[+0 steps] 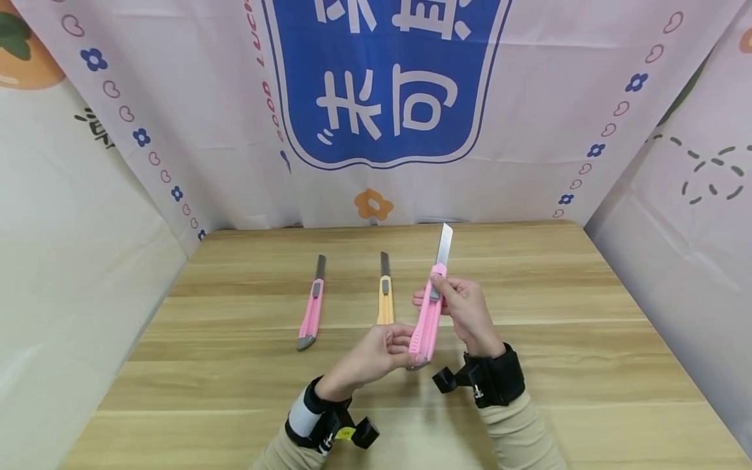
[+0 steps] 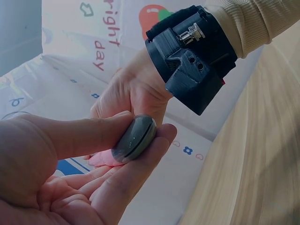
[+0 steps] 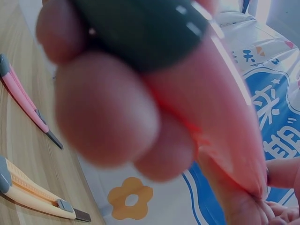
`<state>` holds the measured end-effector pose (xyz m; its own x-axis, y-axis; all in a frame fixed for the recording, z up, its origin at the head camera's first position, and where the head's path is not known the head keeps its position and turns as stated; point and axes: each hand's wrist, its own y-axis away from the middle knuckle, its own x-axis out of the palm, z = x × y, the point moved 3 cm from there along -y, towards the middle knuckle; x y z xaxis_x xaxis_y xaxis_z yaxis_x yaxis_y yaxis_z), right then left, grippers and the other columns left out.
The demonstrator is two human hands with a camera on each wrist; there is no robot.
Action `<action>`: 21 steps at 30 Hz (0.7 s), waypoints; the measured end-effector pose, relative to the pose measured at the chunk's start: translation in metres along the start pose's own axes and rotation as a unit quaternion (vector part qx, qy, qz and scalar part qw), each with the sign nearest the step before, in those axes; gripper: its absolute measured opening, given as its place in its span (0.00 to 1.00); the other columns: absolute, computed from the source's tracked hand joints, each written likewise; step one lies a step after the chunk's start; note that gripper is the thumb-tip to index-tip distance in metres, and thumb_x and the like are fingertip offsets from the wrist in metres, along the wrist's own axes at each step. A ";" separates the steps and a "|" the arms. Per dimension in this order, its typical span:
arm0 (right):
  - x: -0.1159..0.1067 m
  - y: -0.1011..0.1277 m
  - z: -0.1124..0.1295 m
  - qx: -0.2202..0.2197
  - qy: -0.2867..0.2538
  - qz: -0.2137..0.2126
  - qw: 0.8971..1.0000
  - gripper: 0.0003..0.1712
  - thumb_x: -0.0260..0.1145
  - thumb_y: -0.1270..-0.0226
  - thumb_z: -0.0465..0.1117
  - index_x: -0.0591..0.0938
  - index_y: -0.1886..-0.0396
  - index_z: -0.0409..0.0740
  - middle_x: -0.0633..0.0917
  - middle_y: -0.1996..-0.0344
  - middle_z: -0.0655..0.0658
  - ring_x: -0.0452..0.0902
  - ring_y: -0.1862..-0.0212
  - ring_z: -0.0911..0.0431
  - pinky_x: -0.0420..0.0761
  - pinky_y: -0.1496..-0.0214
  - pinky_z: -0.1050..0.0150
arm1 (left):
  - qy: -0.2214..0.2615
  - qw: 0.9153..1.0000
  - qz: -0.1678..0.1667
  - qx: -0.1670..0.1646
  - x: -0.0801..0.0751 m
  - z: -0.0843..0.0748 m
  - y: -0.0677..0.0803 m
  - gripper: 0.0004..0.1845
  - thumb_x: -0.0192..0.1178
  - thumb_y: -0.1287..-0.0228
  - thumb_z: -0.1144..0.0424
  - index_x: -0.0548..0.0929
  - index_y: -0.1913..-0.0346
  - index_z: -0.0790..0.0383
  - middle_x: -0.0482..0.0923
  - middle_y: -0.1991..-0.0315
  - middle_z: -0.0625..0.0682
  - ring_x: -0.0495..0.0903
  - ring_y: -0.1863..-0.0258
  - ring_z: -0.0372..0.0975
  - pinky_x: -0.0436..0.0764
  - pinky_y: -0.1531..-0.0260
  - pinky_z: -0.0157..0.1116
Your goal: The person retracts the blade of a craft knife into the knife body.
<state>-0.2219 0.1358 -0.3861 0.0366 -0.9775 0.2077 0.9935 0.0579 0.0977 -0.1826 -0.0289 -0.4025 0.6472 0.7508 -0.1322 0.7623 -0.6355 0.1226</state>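
Observation:
A pink utility knife (image 1: 427, 326) is held up above the table with its blade (image 1: 444, 245) out, pointing away from me. My left hand (image 1: 373, 356) pinches its grey end cap (image 2: 136, 138) between thumb and fingers. Higher on the handle, my right hand (image 1: 472, 313) grips it, the thumb lying by the grey slider (image 1: 435, 294). In the right wrist view the knife's pink body (image 3: 220, 108) fills the middle, large and blurred, with fingers partly covering it. The blade is out of sight in both wrist views.
On the wooden table (image 1: 205, 365) lie another pink utility knife (image 1: 313, 303) at left and a yellow one (image 1: 385, 297) near the middle, both with blades out. My left hand overlaps the yellow knife's lower end in the head view. Printed cloth (image 1: 529, 130) hangs behind the table.

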 end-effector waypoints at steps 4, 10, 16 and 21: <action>0.001 0.001 0.001 -0.001 -0.002 0.011 1.000 0.24 0.55 0.27 0.38 0.71 0.43 0.19 0.89 0.78 0.56 0.88 0.70 0.63 0.89 0.61 0.68 | -0.001 1.000 -0.006 0.002 -0.001 0.000 0.001 0.25 0.58 0.39 0.75 0.69 0.39 0.81 0.79 0.50 0.74 0.84 0.51 0.55 0.87 0.55 0.28; 0.002 0.000 0.001 -0.006 -0.006 0.011 1.000 0.24 0.55 0.27 0.37 0.71 0.42 0.20 0.90 0.77 0.56 0.88 0.69 0.63 0.89 0.60 0.68 | 0.004 1.000 -0.009 -0.005 -0.002 0.000 0.000 0.24 0.58 0.38 0.74 0.69 0.39 0.80 0.79 0.49 0.74 0.84 0.50 0.55 0.87 0.54 0.29; 0.003 -0.002 -0.002 0.002 -0.011 0.005 1.000 0.25 0.56 0.26 0.41 0.73 0.42 0.23 0.90 0.75 0.56 0.88 0.67 0.63 0.89 0.61 0.68 | 0.007 1.000 -0.013 -0.003 -0.002 -0.001 0.000 0.25 0.58 0.38 0.74 0.69 0.39 0.80 0.78 0.48 0.74 0.84 0.50 0.54 0.86 0.53 0.29; 0.004 -0.003 -0.003 0.030 -0.010 -0.002 1.000 0.27 0.54 0.25 0.47 0.74 0.42 0.26 0.90 0.75 0.55 0.88 0.67 0.63 0.89 0.62 0.68 | 0.002 1.000 -0.019 0.001 -0.002 0.000 0.000 0.24 0.59 0.37 0.73 0.70 0.39 0.78 0.79 0.48 0.73 0.84 0.50 0.54 0.87 0.53 0.29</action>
<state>-0.2242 0.1309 -0.3881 0.0304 -0.9737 0.2259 0.9854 0.0671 0.1567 -0.1840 -0.0297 -0.4021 0.6180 0.7748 -0.1334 0.7861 -0.6073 0.1147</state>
